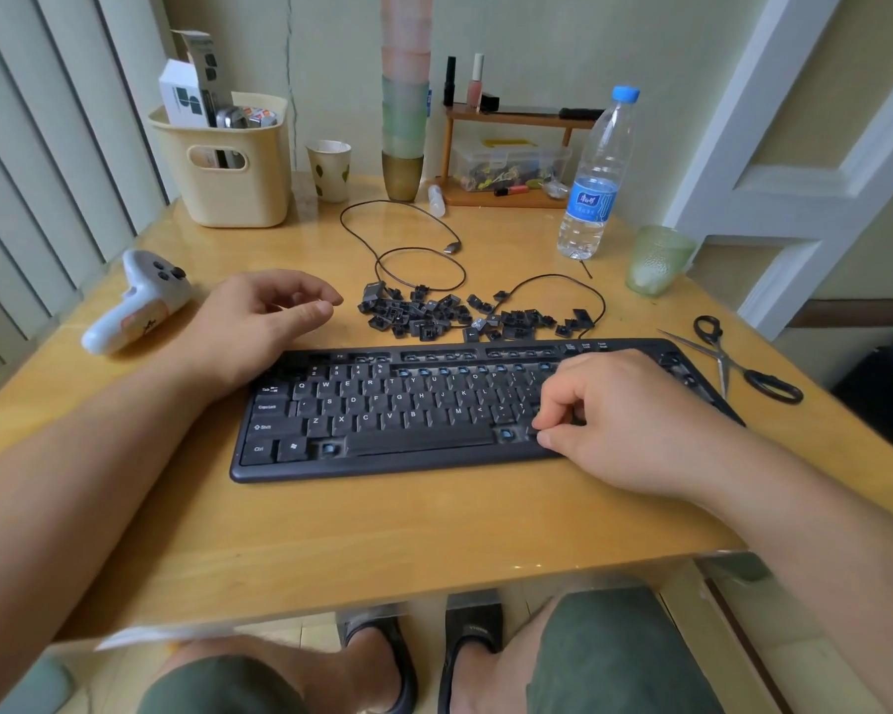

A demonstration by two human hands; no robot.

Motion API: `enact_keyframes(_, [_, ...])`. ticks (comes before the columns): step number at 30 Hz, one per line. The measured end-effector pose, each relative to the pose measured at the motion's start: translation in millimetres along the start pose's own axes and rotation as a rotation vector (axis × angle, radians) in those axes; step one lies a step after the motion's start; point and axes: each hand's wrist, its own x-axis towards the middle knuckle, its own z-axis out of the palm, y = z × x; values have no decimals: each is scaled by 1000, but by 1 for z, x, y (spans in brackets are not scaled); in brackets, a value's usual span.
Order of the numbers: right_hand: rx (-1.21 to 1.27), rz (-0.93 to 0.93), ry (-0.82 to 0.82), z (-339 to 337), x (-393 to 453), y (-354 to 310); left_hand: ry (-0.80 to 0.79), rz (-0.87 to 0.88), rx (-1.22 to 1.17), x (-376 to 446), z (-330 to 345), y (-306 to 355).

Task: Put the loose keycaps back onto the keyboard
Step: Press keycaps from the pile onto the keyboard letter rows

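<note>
Where the wooden surface (434,528) fills the middle of the frame, the keyboard (382,420) lies across its centre, long edge toward the viewer. Several sockets show blue stems with no caps: top rows, and two in the bottom row on either side of the space bar.

Left hand (264,322), centre left: rests off the keyboard's upper-left corner, fingers loosely curled, holding nothing visible. Right hand (614,420), centre right: lies on the keyboard's right part, fingers curled down with tips together on the lower rows. Whether they pinch a keycap cannot be told.

Basket (228,167), upper left, holds boxes. Bottle (596,182), upper right, upright, blue cap on. Cup stack (406,105), upper centre, against the wall. White controller (135,306), left edge, on its side. Scissors (738,360), right of the keyboard, blades apart. Green glass (658,260), upper right.

Keycaps (460,314): loose black heap just behind the keyboard's top edge, centre of frame, many upside down. Cable (418,255) loops through and behind the heap.
</note>
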Motion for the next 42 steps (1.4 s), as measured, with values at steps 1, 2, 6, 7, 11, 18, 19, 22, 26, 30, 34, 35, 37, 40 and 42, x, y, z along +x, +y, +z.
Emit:
enact_keyframes(1, [-13, -25, -2, -1, -1, 2, 3, -2, -3, 1, 0, -1])
enact_keyframes(2, [-25, -49, 1, -1, -3, 3, 7, -4, -1, 1, 0, -2])
enact_keyframes(6, [-3, -82, 34, 2, -8, 9, 4, 1, 0, 2, 1, -3])
enact_keyframes(7, [8, -80, 42, 3, -8, 9, 4, 5, 3, 2, 1, -3])
enact_keyframes(11, [-2, -113, 62, 6, -8, 9, 10, 6, 27, 3, 1, -4])
enact_keyframes(18, [-23, -63, 79, 9, -12, 8, -14, 6, 37, 2, 1, -3])
enact_keyframes(19, [-35, -57, 86, 11, -12, 7, -16, 3, 36, 2, 2, -2])
enact_keyframes(22, [-75, -64, 81, 15, -13, 9, -6, -13, 31, 1, 2, 0])
enact_keyframes(26, [-12, -77, 189, 17, -14, 15, -1, -24, 41, -1, 2, 5])
enact_keyframes(30, [94, -25, 269, 14, -7, 23, 13, -43, 49, -2, 3, 9])
enact_keyframes(34, [182, 8, 297, 9, 11, 24, 9, -58, 87, -3, 5, 15])
enact_keyframes(35, [196, 10, 291, 7, 18, 22, 5, -62, 103, -3, 6, 16])
enact_keyframes(37, [199, 2, 274, 4, 38, 16, -2, -67, 129, -3, 7, 18])
enact_keyframes(40, [157, -19, 232, 2, 74, 0, 5, -73, 115, -2, 9, 21])
enact_keyframes(42, [109, -43, 166, 6, 98, -14, 11, -76, 98, -2, 11, 23])
